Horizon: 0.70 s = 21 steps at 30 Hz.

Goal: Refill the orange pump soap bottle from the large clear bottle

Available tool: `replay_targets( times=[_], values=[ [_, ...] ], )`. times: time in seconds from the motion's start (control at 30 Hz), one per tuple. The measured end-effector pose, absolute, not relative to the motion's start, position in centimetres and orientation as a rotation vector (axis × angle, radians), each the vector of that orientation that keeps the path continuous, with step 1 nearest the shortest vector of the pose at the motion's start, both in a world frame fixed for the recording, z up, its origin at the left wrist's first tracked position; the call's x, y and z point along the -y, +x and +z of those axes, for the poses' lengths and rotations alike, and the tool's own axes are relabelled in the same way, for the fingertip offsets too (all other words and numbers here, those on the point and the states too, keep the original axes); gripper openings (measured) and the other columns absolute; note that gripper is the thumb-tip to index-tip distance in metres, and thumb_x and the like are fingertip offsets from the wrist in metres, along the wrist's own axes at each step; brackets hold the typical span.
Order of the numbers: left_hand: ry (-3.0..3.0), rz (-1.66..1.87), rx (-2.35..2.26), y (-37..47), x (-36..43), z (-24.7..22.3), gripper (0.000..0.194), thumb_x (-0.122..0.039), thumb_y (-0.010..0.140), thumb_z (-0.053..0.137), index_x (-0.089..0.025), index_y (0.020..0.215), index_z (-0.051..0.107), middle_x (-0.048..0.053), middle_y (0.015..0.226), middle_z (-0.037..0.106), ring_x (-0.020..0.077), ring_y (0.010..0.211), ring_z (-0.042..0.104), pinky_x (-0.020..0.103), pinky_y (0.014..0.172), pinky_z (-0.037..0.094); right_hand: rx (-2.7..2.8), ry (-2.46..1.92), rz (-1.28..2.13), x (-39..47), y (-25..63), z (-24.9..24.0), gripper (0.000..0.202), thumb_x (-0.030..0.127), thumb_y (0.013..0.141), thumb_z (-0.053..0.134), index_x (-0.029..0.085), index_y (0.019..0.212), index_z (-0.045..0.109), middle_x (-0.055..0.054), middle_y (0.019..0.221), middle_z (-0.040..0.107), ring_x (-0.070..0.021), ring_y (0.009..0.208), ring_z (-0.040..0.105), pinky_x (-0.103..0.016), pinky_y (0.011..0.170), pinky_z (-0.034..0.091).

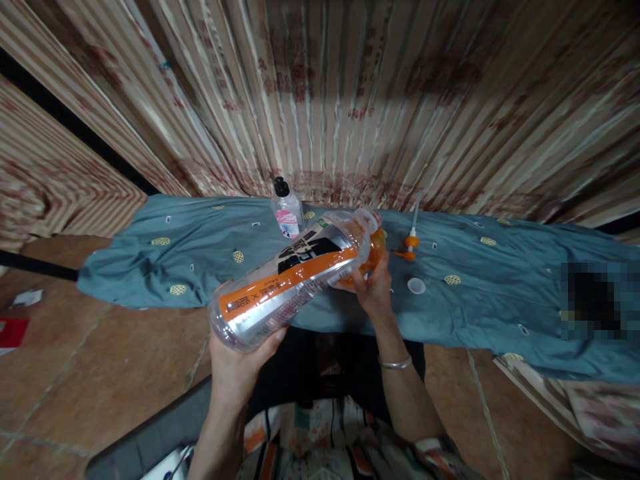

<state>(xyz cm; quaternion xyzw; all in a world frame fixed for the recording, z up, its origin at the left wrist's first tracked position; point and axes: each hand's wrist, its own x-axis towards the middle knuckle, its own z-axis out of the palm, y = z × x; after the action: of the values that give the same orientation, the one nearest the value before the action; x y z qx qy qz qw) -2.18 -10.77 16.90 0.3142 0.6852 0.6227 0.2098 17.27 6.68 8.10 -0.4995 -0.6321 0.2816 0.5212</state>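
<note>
My left hand point(240, 363) is wrapped round the base of a large clear plastic bottle point(295, 277) with an orange and silver label. This bottle lies tilted in the air, its uncapped mouth toward the upper right. My right hand point(375, 287) is closed on an orange bottle point(377, 248), which sits at the clear bottle's mouth and is partly hidden behind it. Whether the two mouths touch, I cannot tell. On the cloth to the right lie an orange pump head point(411, 248) with its pale tube and a small whitish cap point(416, 286).
A clear bottle with a pink label and black cap point(288, 212) stands behind the tilted one. Blue-green cloth point(480, 267) covers the long surface, with a striped curtain point(330, 107) behind. A blurred dark patch point(595, 303) is at the right.
</note>
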Motion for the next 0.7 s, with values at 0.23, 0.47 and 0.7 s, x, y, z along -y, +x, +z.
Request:
replay_targets(
  times=[0.23, 0.47, 0.7],
  values=[
    [0.761, 1.729, -1.858, -2.07, 10.80, 17.05, 0.104, -0.050, 0.047, 0.107, -0.016, 0.133, 0.060, 0.015, 0.120, 0.077, 0.0398, 0.121, 0.077, 0.059, 0.115, 0.059, 1.523, -1.195, 0.675, -6.80, 17.38, 7.91, 0.068, 0.069, 0.090, 0.073, 0.023, 0.137, 0.053, -0.016, 0.122, 0.081, -0.0347, 0.105, 0.081, -0.050, 0.090, 0.066],
    [0.829, 1.735, -1.891, -2.09, 10.82, 16.76, 0.096, -0.055, 0.050, 0.106, -0.018, 0.127, 0.064, 0.012, 0.117, 0.078, 0.0380, 0.118, 0.078, 0.054, 0.109, 0.063, 1.516, -1.199, 0.658, -6.88, 17.28, 7.67, 0.068, 0.070, 0.090, 0.073, 0.023, 0.136, 0.054, -0.016, 0.122, 0.080, -0.0366, 0.110, 0.080, -0.053, 0.095, 0.065],
    [0.802, 1.747, -1.846, -2.11, 10.67, 16.72, 0.095, -0.054, 0.049, 0.107, -0.017, 0.126, 0.064, 0.012, 0.116, 0.078, 0.0381, 0.118, 0.078, 0.057, 0.113, 0.060, 1.519, -1.195, 0.681, -6.83, 17.38, 7.65, 0.069, 0.068, 0.090, 0.075, 0.023, 0.137, 0.054, -0.016, 0.123, 0.081, -0.0365, 0.110, 0.080, -0.053, 0.096, 0.066]
  ],
)
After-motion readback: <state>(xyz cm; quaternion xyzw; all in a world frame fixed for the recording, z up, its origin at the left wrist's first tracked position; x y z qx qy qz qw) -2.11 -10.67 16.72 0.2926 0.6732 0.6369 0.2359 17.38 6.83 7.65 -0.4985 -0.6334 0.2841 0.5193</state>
